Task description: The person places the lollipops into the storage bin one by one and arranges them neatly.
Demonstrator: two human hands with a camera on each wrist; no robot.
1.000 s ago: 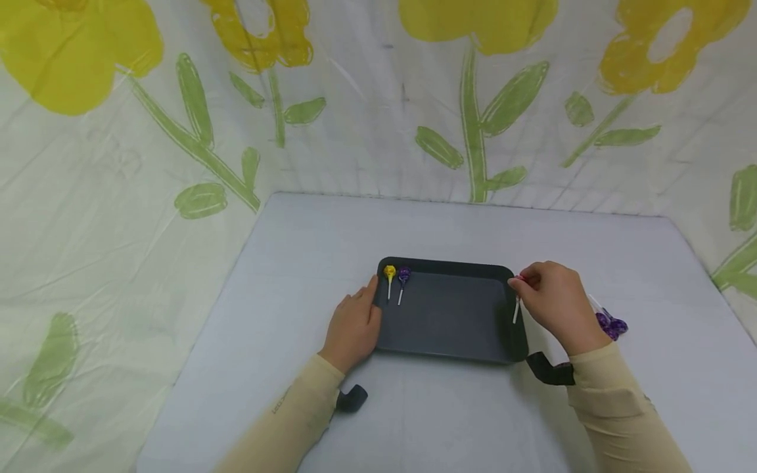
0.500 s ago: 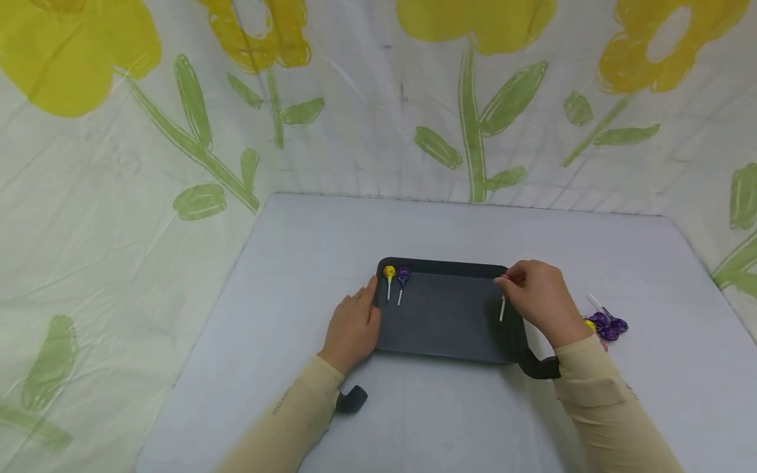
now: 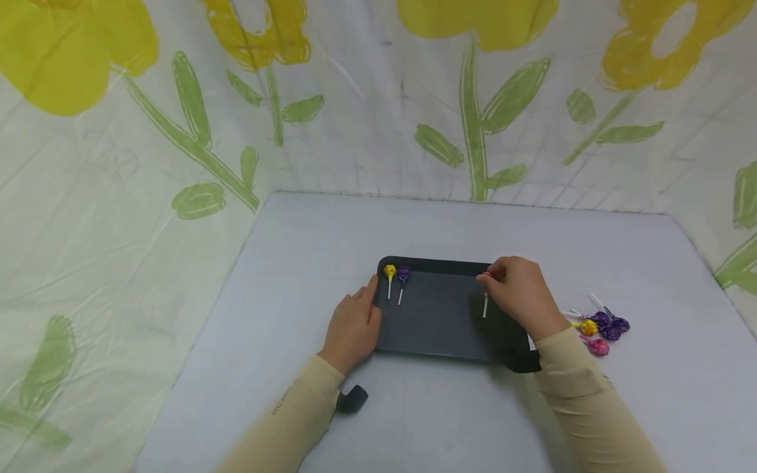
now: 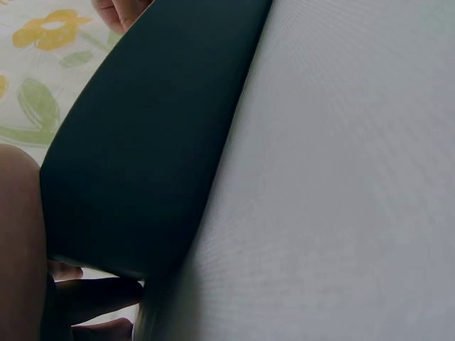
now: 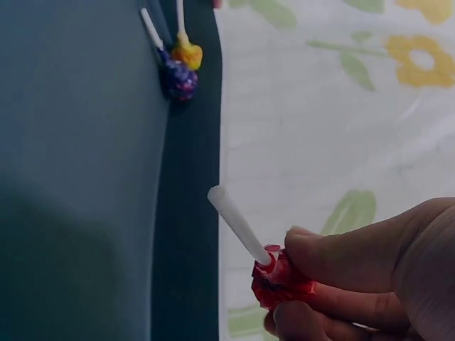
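A dark rectangular baking tray point(image 3: 440, 322) lies on the table. Its left rim is held by my left hand point(image 3: 350, 328), thumb at the rim and fingers along the outer side wall. In the tray's far left corner lie a yellow lollipop point(image 3: 389, 270) and a purple lollipop point(image 3: 404, 274) side by side, sticks toward me. My right hand point(image 3: 520, 292) is over the tray's right part, pinching a red-wrapped lollipop point(image 5: 281, 280) by its head between thumb and fingers. The white stick points toward me. The palm side of the left hand is mostly hidden.
Right of the tray, several loose lollipops lie in a pile: purple ones point(image 3: 612, 326), a yellow one point(image 3: 588, 328) and a pink one point(image 3: 598, 347). A flower-printed curtain point(image 3: 355, 131) hangs behind the white table point(image 3: 331, 236). Dark wrist-camera mounts point(image 3: 353, 399) stick out near the sleeves.
My right hand has carried the red lollipop leftward from the tray's right rim to over its inside. The pile at right is more exposed. My left hand has stayed at the rim.
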